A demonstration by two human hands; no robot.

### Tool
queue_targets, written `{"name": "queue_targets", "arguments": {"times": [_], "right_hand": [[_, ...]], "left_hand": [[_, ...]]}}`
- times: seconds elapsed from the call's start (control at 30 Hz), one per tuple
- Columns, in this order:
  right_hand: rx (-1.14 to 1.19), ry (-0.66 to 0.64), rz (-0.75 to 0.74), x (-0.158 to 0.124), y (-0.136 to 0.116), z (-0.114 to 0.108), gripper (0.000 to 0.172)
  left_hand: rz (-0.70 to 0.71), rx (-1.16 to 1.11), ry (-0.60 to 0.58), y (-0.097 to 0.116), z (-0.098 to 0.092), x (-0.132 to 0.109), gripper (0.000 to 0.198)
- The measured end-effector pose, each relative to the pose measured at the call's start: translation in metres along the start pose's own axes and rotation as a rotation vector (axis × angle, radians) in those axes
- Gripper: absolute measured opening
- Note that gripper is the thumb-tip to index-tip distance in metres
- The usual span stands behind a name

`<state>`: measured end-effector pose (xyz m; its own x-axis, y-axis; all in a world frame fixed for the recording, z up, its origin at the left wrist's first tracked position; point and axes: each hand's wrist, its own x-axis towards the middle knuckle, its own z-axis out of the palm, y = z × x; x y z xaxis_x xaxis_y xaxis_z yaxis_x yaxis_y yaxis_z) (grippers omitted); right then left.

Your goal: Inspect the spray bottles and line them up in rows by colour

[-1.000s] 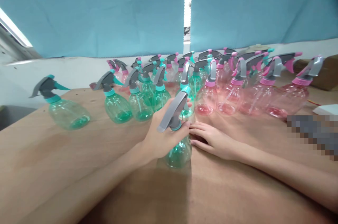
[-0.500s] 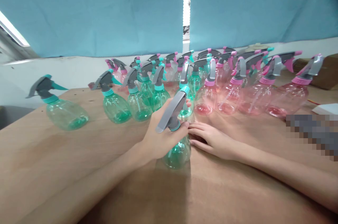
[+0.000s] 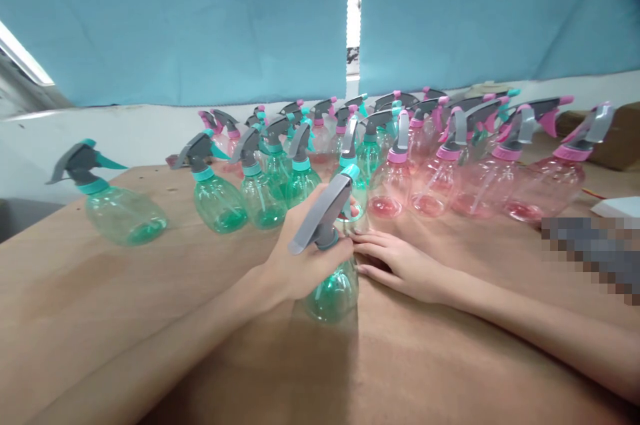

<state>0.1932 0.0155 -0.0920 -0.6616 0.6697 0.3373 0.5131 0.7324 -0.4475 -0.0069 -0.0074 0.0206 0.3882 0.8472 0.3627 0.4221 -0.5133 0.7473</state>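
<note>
In the middle of the head view stands a green spray bottle [image 3: 331,295] with a grey trigger head and turquoise nozzle. My left hand [image 3: 297,255] wraps round its neck, the thumb across the front and some fingers hidden behind the head. My right hand [image 3: 403,263] lies low over the table, just right of the bottle. Its fingers are stretched out with the tips close to the bottle's side; whether they touch it I cannot tell. Directly behind are another green bottle [image 3: 349,162], partly covered by my left hand, and a pink spray bottle [image 3: 387,188].
Several green spray bottles [image 3: 220,201] stand at the left, one of them [image 3: 125,215] apart from the others. Several pink ones [image 3: 483,188] fill the right side of the wooden table [image 3: 425,358]. A brown box [image 3: 620,138] and a white object [image 3: 617,207] are at the far right.
The spray bottle in my left hand has shifted slightly left, its head turning a little the same way. My right hand has barely moved.
</note>
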Motion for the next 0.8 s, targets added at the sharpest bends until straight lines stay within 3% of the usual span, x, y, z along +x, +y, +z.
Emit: {"name": "queue_targets", "arguments": {"times": [0.2, 0.37, 0.47, 0.8], "right_hand": [[0.008, 0.022, -0.006, 0.000, -0.001, 0.001, 0.037], [0.007, 0.006, -0.012, 0.001, -0.002, -0.001, 0.037], [0.020, 0.006, -0.008, 0.001, -0.002, -0.002, 0.036], [0.010, -0.018, 0.001, 0.001, -0.002, -0.003, 0.039]], "left_hand": [[-0.008, -0.144, -0.047, -0.006, 0.002, 0.003, 0.020], [0.045, -0.093, 0.036, -0.006, 0.004, -0.001, 0.013], [0.060, -0.059, 0.021, -0.005, 0.003, -0.002, 0.010], [0.067, -0.055, -0.019, -0.014, 0.006, 0.001, 0.039]]}}
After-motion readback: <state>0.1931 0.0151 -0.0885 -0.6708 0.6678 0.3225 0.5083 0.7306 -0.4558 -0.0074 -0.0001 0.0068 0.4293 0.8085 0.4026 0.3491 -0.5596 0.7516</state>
